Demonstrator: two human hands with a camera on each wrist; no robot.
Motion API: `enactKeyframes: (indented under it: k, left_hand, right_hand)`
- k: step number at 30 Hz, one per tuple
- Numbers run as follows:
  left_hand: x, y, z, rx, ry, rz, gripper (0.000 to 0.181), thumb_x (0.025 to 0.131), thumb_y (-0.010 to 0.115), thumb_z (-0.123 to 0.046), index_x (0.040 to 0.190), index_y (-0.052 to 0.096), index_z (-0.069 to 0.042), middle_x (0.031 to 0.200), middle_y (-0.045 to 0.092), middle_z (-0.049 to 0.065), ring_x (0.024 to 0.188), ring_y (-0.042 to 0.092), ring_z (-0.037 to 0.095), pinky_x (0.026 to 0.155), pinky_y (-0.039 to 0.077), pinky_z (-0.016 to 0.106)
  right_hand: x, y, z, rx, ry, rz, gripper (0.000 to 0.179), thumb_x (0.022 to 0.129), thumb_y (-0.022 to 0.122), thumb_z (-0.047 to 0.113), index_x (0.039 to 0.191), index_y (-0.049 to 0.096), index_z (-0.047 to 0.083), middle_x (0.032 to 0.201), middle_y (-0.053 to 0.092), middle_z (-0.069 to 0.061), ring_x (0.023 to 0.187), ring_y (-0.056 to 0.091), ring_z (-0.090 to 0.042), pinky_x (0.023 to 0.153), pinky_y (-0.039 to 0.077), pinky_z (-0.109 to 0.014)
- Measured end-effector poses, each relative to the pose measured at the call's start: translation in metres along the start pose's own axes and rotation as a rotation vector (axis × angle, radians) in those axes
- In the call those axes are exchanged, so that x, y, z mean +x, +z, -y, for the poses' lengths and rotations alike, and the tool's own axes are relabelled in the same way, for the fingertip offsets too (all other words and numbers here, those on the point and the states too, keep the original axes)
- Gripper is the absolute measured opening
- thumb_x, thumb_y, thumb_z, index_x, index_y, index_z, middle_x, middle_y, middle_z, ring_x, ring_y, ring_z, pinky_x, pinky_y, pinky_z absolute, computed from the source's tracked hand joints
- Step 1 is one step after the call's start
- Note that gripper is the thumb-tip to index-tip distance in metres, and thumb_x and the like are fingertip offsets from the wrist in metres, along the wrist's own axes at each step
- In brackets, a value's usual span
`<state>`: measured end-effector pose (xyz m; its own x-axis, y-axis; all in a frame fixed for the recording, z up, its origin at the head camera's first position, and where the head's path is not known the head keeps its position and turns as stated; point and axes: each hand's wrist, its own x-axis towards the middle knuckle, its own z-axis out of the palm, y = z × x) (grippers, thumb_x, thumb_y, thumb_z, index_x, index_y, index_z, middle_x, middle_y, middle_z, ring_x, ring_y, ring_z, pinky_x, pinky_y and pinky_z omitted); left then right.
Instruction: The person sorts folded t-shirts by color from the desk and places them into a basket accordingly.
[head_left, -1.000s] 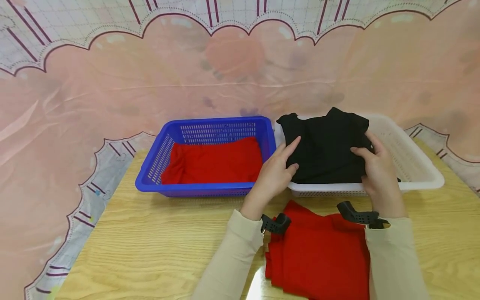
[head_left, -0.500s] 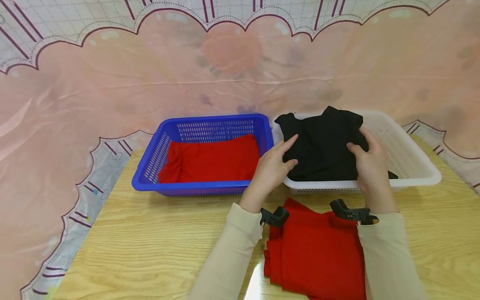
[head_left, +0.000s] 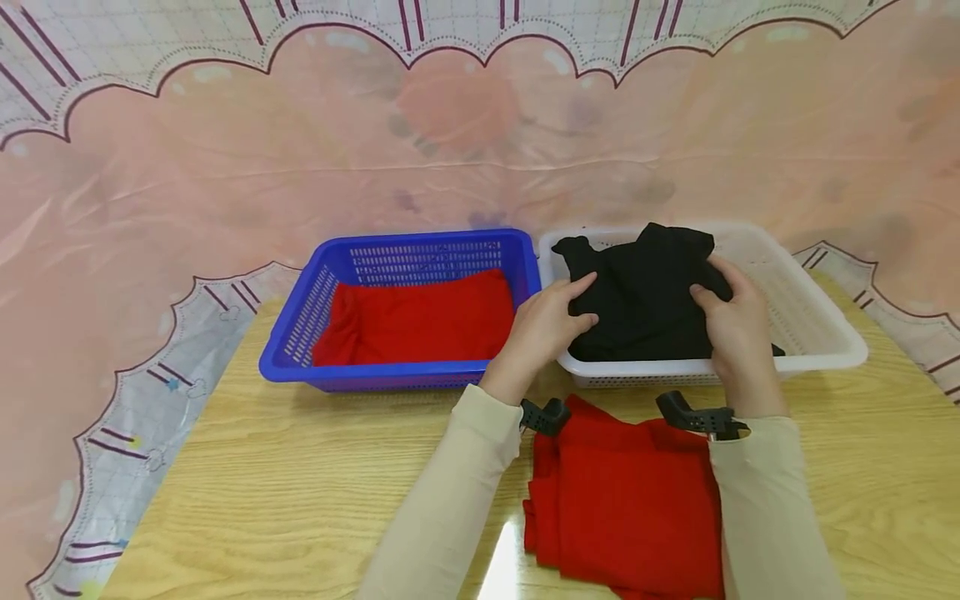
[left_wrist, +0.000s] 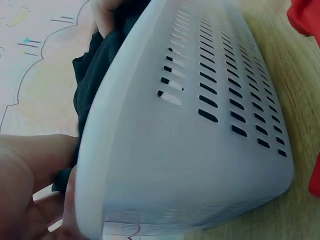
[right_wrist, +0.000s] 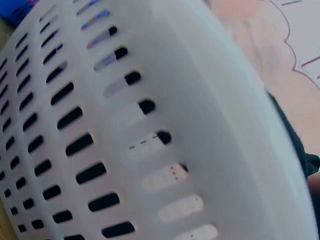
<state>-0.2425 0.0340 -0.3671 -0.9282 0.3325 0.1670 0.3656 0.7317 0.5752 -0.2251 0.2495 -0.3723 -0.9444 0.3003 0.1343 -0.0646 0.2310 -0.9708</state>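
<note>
Hands are lowering black garment [head_left: 645, 292] into white basket [head_left: 817, 333]. Left hand [head_left: 543, 329] and right hand [head_left: 735, 321] are both pinching its edges. Best keeping the fold flat while releasing.

In front of me on the wooden table [head_left: 300, 492] sits a blue slotted basket [head_left: 420, 250], off to my left, with a red cloth [head_left: 420, 321] lying folded flat inside and filling most of its floor. Nearer to me, on the bare wood, lies a second red cloth [head_left: 622, 508], folded, its layered edges showing on the left side. A pink sheet [head_left: 225, 167] with scalloped edging and a white checked border hangs behind the table and drapes down past its far corners.
</note>
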Motion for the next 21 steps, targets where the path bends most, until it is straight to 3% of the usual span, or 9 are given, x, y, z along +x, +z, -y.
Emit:
enactKeyframes:
  k: [3,6,9,12,16,21]
  left_hand:
    - [0.003,-0.002,0.000,-0.024,-0.023,0.042,0.057,0.085,0.060,-0.030,0.136,0.035,-0.033,0.128,0.046,0.001,0.091,0.057,0.014,0.081,0.044,0.030]
    - [0.007,-0.003,-0.002,0.022,-0.030,0.077,0.057,0.085,0.059,-0.031,0.136,0.034,-0.035,0.131,0.044,0.000,0.097,0.056,0.015,0.082,0.044,0.031]
    - [0.010,-0.004,-0.005,0.116,-0.028,0.105,0.056,0.085,0.057,-0.035,0.136,0.033,-0.037,0.131,0.044,-0.002,0.111,0.048,0.016,0.083,0.043,0.033]
    - [0.012,-0.004,-0.008,0.168,-0.046,0.139,0.056,0.085,0.056,-0.038,0.136,0.033,-0.038,0.126,0.047,-0.004,0.104,0.050,0.015,0.074,0.043,0.032]
    - [0.012,-0.004,-0.011,0.197,-0.078,0.168,0.054,0.084,0.055,-0.044,0.134,0.034,-0.040,0.127,0.046,-0.005,0.094,0.052,0.013,0.066,0.042,0.030]
    - [0.011,-0.003,-0.014,0.236,-0.095,0.208,0.054,0.085,0.050,-0.049,0.135,0.031,-0.041,0.135,0.041,-0.008,0.096,0.052,0.013,0.063,0.042,0.030]
  right_hand:
    - [0.003,-0.003,-0.001,-0.023,0.011,0.024,0.044,0.093,0.046,0.026,0.135,0.037,0.032,0.141,0.027,0.000,0.123,0.031,-0.023,0.104,0.020,-0.043]
    - [0.005,-0.006,0.000,0.107,0.030,0.077,0.045,0.091,0.050,0.025,0.135,0.039,0.028,0.140,0.028,-0.002,0.123,0.032,-0.023,0.102,0.025,-0.038]
    - [0.007,-0.009,0.001,0.230,0.058,0.104,0.045,0.089,0.053,0.022,0.133,0.042,0.025,0.137,0.030,-0.005,0.121,0.034,-0.023,0.097,0.031,-0.032]
    - [0.008,-0.009,0.001,0.140,0.062,0.085,0.044,0.091,0.051,0.023,0.133,0.041,0.028,0.140,0.026,-0.003,0.122,0.032,-0.023,0.098,0.031,-0.034]
    - [0.008,-0.008,0.000,-0.017,0.054,0.057,0.044,0.093,0.046,0.022,0.136,0.037,0.028,0.145,0.017,0.001,0.126,0.026,-0.024,0.103,0.023,-0.043]
    - [0.008,-0.007,-0.001,-0.062,0.069,0.023,0.043,0.094,0.044,0.022,0.136,0.038,0.029,0.143,0.024,-0.001,0.122,0.033,-0.026,0.099,0.029,-0.043]
